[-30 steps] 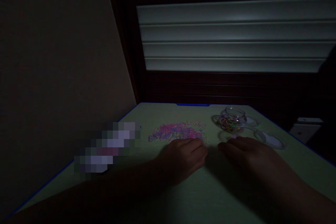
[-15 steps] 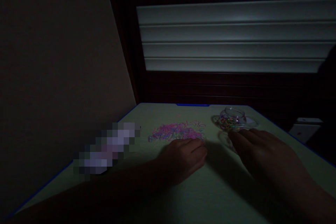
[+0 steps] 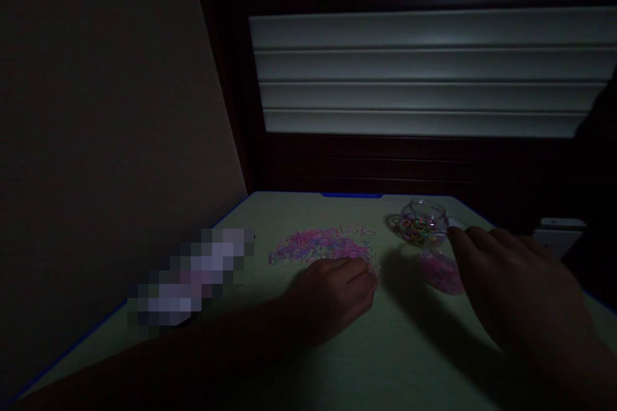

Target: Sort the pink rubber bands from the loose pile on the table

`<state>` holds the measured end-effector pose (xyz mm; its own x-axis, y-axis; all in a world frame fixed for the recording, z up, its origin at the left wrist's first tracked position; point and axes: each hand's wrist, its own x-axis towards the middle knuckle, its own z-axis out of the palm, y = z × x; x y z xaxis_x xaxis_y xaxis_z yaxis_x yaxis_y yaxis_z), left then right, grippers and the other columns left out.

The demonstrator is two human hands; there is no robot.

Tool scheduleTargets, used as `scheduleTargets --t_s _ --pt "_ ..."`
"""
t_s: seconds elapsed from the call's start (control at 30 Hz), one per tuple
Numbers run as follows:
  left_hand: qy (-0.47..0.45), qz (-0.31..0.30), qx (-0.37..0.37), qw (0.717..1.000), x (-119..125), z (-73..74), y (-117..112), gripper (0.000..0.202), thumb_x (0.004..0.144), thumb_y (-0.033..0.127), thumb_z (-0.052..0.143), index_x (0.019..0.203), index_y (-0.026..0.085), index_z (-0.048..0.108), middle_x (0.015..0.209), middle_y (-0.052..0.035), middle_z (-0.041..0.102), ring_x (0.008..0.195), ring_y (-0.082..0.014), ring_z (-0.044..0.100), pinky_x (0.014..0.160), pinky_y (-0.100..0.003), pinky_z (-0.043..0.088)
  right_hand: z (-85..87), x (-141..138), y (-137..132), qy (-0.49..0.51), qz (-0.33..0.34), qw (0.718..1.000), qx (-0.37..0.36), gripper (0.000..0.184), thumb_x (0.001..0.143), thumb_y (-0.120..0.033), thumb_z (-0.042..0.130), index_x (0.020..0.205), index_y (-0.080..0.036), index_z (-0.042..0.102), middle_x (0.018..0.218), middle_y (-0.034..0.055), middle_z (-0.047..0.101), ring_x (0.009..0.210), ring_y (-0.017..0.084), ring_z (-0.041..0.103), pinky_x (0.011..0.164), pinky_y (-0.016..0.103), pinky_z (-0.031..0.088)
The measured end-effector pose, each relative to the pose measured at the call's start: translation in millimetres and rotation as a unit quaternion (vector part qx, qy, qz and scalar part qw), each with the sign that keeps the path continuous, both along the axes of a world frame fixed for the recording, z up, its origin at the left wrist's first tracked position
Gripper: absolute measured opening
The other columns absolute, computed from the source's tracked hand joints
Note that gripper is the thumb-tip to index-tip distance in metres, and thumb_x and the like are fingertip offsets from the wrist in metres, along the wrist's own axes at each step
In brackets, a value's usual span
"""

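Observation:
Several small loops that look like rubber bands, mostly pink and purple, lie in a loose pile (image 3: 321, 245) on the pale table (image 3: 385, 347). My left hand (image 3: 337, 292) rests at the pile's near right edge, fingers curled together; what they pinch, if anything, is too small to make out. On the right, my right hand (image 3: 511, 282) has its fingers bent over the side of a clear jar (image 3: 441, 273) with pink loops inside. That hand covers the jar's right part and hides its own thumb. Behind it stands another clear open jar (image 3: 420, 223) holding multicoloured bands.
A pixelated pale object (image 3: 193, 279) lies along the table's left side. Beyond the back edge is a dark frame with light slats (image 3: 414, 70). A white box-like object (image 3: 562, 234) stands past the right edge. The room is dim.
My right hand has moved to the right, and the near jar sits further right and closer, with its pink loops now showing. My left hand has hardly moved.

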<state>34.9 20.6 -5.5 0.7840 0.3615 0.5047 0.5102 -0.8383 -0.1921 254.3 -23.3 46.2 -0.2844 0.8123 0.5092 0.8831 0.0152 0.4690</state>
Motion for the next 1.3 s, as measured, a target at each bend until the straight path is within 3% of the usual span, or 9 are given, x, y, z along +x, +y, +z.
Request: scheduleTargets --t_s 0.5,1.3 --pt "-0.011 -0.004 0.015 1.0 1.1 -0.3 -0.9 0.019 0.088 0.019 0.034 0.08 0.015 0.051 0.073 -0.0017 0.05 0.064 -0.011 0.047 0.054 -0.024 0.039 -2.8 1.5 3.4 -0.005 -0.014 1.0 -0.016 0.023 0.068 -0.003 0.044 0.08 -0.015 0.059 0.073 0.007 0.058 0.066 0.024 0.052 0.06 0.035 0.034" --pt "0.002 0.007 0.012 1.0 0.5 0.8 -1.7 0.017 0.087 0.019 0.035 0.08 0.015 0.051 0.074 -0.0008 0.049 0.065 -0.011 0.046 0.055 -0.025 0.037 -2.5 2.7 1.9 0.001 -0.008 0.999 -0.033 0.027 0.068 -0.003 0.043 0.086 -0.013 0.06 0.08 0.0092 0.06 0.071 0.025 0.054 0.062 0.036 0.036"
